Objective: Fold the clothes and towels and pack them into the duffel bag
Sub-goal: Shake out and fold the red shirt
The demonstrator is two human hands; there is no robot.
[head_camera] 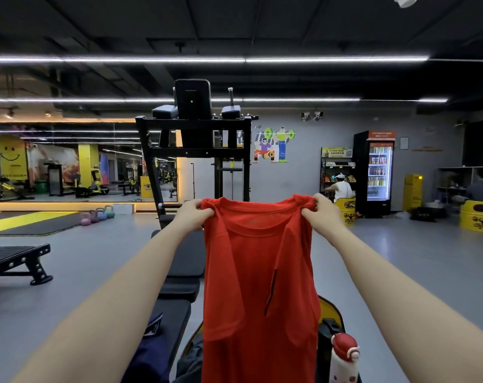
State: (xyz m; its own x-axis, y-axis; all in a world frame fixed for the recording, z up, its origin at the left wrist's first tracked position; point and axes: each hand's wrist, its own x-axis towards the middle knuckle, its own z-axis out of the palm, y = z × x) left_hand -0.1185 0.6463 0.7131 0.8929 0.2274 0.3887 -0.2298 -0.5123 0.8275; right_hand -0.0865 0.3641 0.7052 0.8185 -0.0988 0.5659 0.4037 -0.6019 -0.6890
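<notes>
Red shirt (258,286) up in the air, centre of the frame, hanging full length from the two shoulder corners. Left hand (192,217) gripping the left shoulder, fingers curled and bunching the fabric. Right hand (324,214) doing the same on the right shoulder, thumb and fingers pinched tight on the cloth. Neckline stretched between the two fists, hem dropping out of sight at the bottom edge.

Down at the lower centre and lower right, mostly hidden behind the shirt: duffel bag (331,309), black with yellow trim, apparently open. Contents hard to read, only a dark lump of fabric (192,355) showing at the bag's left edge. White and red bottle (344,357) standing upright at the bag's right side; in a pocket or just beside it, cannot tell.

Lower left of centre: dark blue garment (149,352) lying on the black padded bench (183,261) that runs up the middle of the frame.

Further back, black exercise station (193,139) at centre. Kettlebells (98,214) on the floor at mid left, beside the yellow and black mat. Drinks fridge (377,172) lit up at mid right, shelves stocked with rows of bottles and cans. Yellow drums (478,217) at the right edge. Flat bench (16,261) at the left edge.
</notes>
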